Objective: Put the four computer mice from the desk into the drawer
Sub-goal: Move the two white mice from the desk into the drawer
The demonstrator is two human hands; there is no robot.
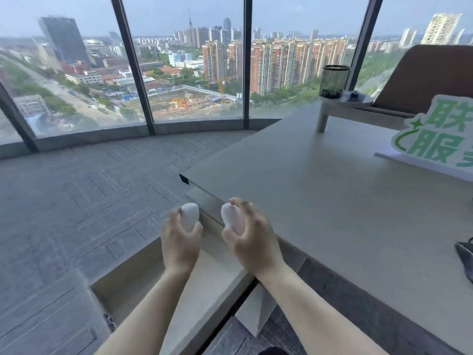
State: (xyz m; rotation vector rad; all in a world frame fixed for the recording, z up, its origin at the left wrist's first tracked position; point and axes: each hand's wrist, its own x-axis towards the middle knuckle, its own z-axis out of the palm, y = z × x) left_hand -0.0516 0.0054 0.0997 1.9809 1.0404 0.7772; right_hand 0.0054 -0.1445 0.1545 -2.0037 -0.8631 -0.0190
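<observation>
Hands: two, bare, forearms extended, each wrapped around one white mouse.

Left hand [182, 238]: fingers curled round a white mouse [190, 217], held in the air beyond the desk edge, above the open drawer [122, 272] that lies below and to its left. Drawer interior mostly hidden by the arms; whether other mice already lie inside cannot be told.

Right hand [252, 237]: just beside the left, fingers arched over a second white mouse [231, 217], held at the desk's near edge; whether it rests on the edge cannot be told.

Desk [332, 201]: extends right of and beyond the right hand. No further mice visible on it. Well beyond the right hand: a mesh pen holder [334, 82] on a small riser, a green-and-white sign [435, 134]; far right, a dark object cut off by the frame.

Step in hand, by judgement: carrying a pair of mice from desk to drawer.

Next move calls for: lowering both hands down and leftward into the drawer, then loosening the fingers to set the mice on its floor.
</observation>
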